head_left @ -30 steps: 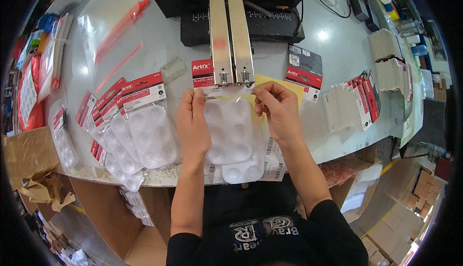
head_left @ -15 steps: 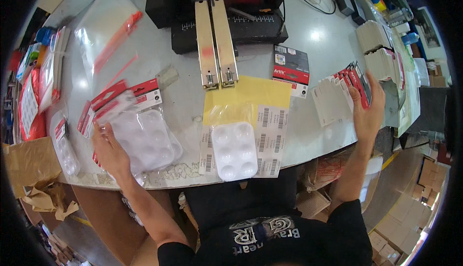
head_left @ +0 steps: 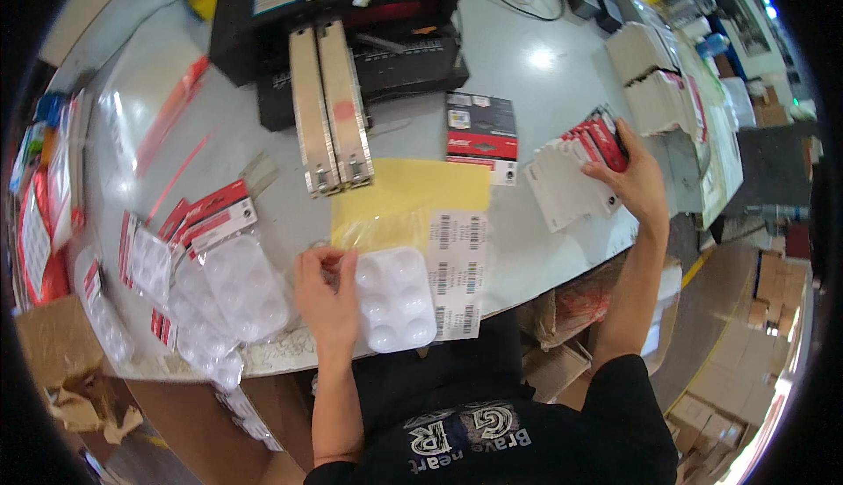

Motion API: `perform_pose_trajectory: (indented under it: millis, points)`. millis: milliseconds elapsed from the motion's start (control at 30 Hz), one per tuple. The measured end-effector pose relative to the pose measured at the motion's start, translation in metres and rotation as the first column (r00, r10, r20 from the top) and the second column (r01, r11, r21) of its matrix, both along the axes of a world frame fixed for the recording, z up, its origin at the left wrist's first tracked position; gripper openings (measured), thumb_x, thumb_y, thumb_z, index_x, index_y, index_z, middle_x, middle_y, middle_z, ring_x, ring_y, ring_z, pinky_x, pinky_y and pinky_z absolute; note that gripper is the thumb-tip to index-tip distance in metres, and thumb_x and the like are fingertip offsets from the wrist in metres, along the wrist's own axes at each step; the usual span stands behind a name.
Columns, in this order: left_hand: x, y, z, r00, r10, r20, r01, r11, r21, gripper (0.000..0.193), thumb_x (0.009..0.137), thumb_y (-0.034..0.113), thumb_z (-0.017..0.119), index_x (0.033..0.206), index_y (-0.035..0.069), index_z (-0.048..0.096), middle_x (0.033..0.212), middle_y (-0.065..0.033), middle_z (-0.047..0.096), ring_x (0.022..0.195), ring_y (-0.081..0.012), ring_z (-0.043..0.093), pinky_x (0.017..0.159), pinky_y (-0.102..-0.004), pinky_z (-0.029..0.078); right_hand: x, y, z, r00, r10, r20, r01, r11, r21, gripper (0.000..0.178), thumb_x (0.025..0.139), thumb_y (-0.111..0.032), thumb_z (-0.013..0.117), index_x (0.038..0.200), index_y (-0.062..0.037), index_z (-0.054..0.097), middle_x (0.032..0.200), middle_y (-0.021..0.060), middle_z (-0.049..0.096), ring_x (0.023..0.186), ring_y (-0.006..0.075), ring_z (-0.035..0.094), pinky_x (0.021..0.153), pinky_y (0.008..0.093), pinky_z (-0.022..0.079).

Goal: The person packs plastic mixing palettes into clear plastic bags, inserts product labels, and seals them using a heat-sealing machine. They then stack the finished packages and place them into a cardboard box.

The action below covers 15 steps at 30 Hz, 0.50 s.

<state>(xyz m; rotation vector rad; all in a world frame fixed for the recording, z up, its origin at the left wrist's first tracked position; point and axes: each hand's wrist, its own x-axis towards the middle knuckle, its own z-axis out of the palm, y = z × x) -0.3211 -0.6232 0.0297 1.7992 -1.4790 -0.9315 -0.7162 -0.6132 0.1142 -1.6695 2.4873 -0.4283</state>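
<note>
Presently, the grip of the right hand (head_left: pixel 639 184) stands part-open across the fanned cards (head_left: pixel 562 184); that of the left hand (head_left: pixel 328 304) curls nearly closed beside the white palette (head_left: pixel 398 300), which lies over the label sheet (head_left: pixel 457 265) on the counter (head_left: pixel 525 243). Neither hold is confirmable. Light thumb pressure should keep the fan orderly.

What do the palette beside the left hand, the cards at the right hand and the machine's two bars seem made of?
Palette: probably moulded plastic, glossy white, with highlights on its smooth, rounded wells.
Cards: likely thin cardboard, flat and straight-edged; matt or coated, hard to tell.
Bars: apparently metal, dull sheen, with small metallic fittings at their ends.
</note>
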Motion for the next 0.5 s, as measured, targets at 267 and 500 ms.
perform_pose_trajectory:
  millis: [267, 500]
  points:
    - [-0.014, 0.008, 0.011, 0.965, -0.052, -0.258, -0.022, 0.961, -0.276, 0.012, 0.092, 0.009, 0.057, 0.09, 0.001, 0.049, 0.096, -0.0136, 0.063, 0.082, -0.018, 0.06, 0.073, -0.0269, 0.045, 0.011, 0.006, -0.004, 0.989, -0.136, 0.059, 0.135, 0.991, 0.018, 0.096, 0.061, -0.056, 0.081, 0.131, 0.0002, 0.05, 0.127, 0.0213, 0.057, 0.109, 0.0296, 0.061, 0.095, 0.0373, 0.045]
    - [-0.013, 0.022, 0.025, 0.802, -0.138, -0.581, 0.109, 0.99, -0.086, 0.013, 0.101, 0.017, 0.041, 0.097, 0.006, 0.036, 0.1, -0.0252, 0.068, 0.089, -0.0185, 0.064, 0.085, -0.0272, 0.045, 0.013, -0.002, 0.001, 0.999, -0.041, 0.001, 0.041, 0.999, -0.007, 0.101, 0.057, -0.059, 0.081, 0.134, -0.0035, 0.047, 0.113, 0.015, 0.065, 0.109, 0.0291, 0.061, 0.092, 0.0374, 0.047]
